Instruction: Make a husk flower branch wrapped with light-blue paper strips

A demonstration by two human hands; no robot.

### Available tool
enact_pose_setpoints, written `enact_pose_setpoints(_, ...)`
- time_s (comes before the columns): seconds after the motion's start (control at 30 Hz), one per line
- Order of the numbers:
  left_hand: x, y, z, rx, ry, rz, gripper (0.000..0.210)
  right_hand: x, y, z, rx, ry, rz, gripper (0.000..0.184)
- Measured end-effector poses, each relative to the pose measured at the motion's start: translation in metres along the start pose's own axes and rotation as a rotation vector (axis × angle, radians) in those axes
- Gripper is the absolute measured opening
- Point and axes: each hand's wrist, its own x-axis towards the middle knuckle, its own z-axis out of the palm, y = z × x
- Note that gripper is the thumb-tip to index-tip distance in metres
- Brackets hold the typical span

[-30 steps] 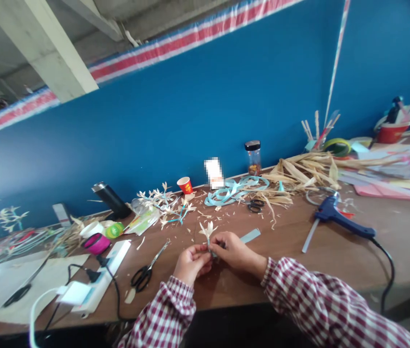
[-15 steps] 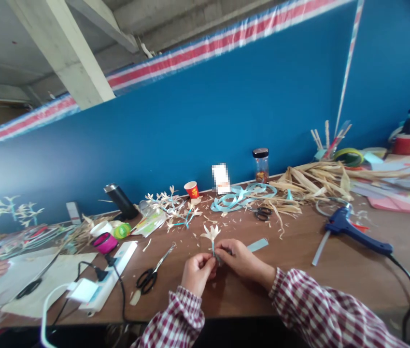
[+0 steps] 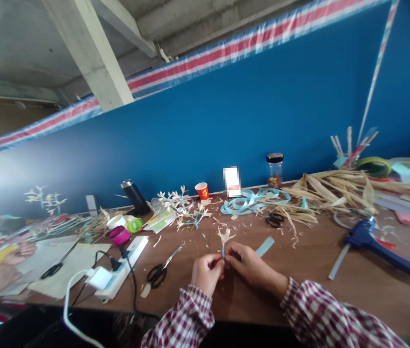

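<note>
Left hand (image 3: 206, 274) pinching the light-blue stem (image 3: 223, 251) of a pale flower (image 3: 225, 236); right hand (image 3: 252, 266) touching alongside, whether pinching, cannot tell. Petals standing just above the grip: holding low, pressing lightly should be sparing them. Blue strip (image 3: 265, 246) lying beyond right hand.

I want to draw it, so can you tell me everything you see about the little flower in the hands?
The flower has pale cream, pointed petals spreading at the top; they look like dried husk. Below is a thin, light blue stem. It is roughly upright over the brown table, and the left hand and the right hand pinch it low on the stem, hiding its bottom end.
</note>
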Motion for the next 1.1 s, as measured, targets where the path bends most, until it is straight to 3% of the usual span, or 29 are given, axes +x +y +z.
enact_pose_setpoints(0.27, -0.006, 0.008, -0.002, 0.169, 0.039, 0.109, 0.021, 0.000, -0.002, -0.001, -0.020, -0.012, -0.004, 0.009)
enact_pose_setpoints(1.1, -0.006, 0.003, 0.003, 0.097, 0.090, 0.018, 0.009, -0.001, 0.001, 0.001, -0.076, -0.018, -0.015, 0.008)
